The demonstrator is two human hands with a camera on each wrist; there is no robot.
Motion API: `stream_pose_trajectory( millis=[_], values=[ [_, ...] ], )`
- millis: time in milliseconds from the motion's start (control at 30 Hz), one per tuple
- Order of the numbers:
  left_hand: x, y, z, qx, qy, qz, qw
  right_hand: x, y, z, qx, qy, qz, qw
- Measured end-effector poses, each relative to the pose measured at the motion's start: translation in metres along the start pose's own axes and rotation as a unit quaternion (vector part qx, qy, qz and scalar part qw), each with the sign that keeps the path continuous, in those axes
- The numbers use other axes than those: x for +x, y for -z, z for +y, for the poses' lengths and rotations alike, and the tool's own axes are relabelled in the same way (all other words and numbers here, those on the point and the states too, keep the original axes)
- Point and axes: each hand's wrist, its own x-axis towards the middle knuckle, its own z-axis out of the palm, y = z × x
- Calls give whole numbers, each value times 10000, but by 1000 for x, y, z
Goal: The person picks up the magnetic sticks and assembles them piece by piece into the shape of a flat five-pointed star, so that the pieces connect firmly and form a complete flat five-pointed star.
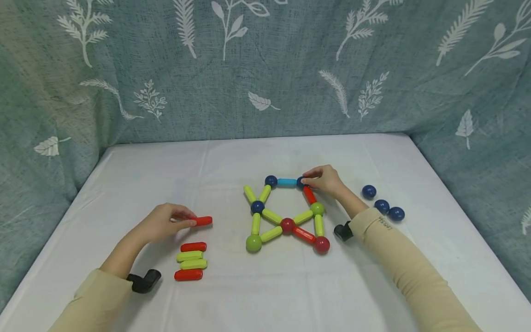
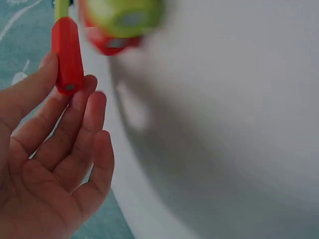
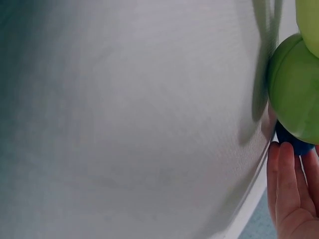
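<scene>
My left hand (image 1: 162, 224) pinches a red rod (image 1: 203, 221) between thumb and fingers, just above the table; in the left wrist view the other fingers are loosely bent below this red rod (image 2: 68, 52). A structure of joined rods and balls lies to its right, with a red ball (image 1: 287, 226) in its middle. My right hand (image 1: 327, 180) holds the dark blue ball (image 1: 299, 183) at the far right corner, where a light blue rod (image 1: 287, 182) and a red rod (image 1: 309, 195) meet. In the right wrist view a green ball (image 3: 296, 89) partly hides that dark blue ball (image 3: 299, 145).
Several red and yellow-green rods (image 1: 191, 256) lie in a column in front of my left hand. Three loose dark blue balls (image 1: 382, 206) sit right of the structure, close to my right forearm. A patterned green curtain (image 1: 265, 74) hangs behind the white table (image 1: 265, 295).
</scene>
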Motion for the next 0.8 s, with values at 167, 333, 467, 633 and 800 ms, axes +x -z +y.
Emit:
stream_pose_trajectory(
  millis=[167, 333, 467, 633, 800],
  values=[
    [42, 4, 23, 14, -220, 304, 9993, 0, 0, 1, 13, 8, 7, 10000],
    [87, -3, 47, -163, 25, 550, 9983, 0, 0, 0, 16, -9, 32, 10000],
    [113, -11, 60, -189, 165, 620, 9978, 1, 0, -1, 12, -28, 46, 10000],
    [129, -22, 68, -150, 118, 516, 9985, 1, -1, -1, 18, -81, 80, 9999],
    [136, -33, 74, -99, 145, 466, 9988, 1, -1, 0, 49, -138, 99, 9998]
  ],
)
